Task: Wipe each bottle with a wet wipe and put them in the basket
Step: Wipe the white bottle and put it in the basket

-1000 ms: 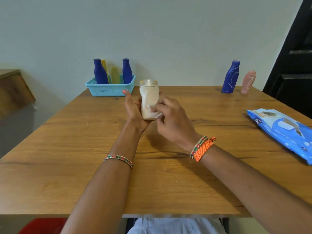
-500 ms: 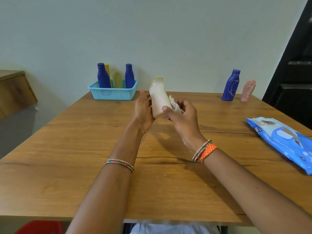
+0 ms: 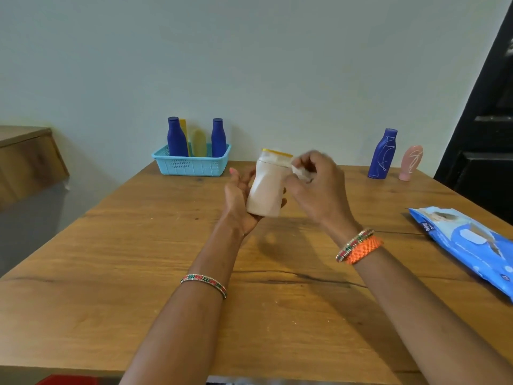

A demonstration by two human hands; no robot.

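From the head view, the left hand (image 3: 238, 201) is gripping a cream plastic bottle with a yellow cap (image 3: 266, 187) above the wooden table (image 3: 138, 273), while the right hand (image 3: 316, 187) is pinching a crumpled white wet wipe (image 3: 301, 173) against its neck. The light blue plastic basket (image 3: 191, 165) is sitting at the table's far edge, holding bottles.

held bottle (image 3: 266, 187): cream-white body, yellow cap
wipe (image 3: 301, 171): white
basket (image 3: 191, 164): light turquoise, perforated wall
bottles in basket: two dark blue (image 3: 176, 137) (image 3: 218, 138), two yellow (image 3: 198, 143)
bottles beyond right hand: blue with white line drawing (image 3: 382, 154); pink with pale lines (image 3: 410, 162)
wipe pack (image 3: 469, 245): blue and white
tabletop (image 3: 138, 259): brown wood grain
bracelets: orange braid (image 3: 363, 250); red-green beaded (image 3: 204, 282)
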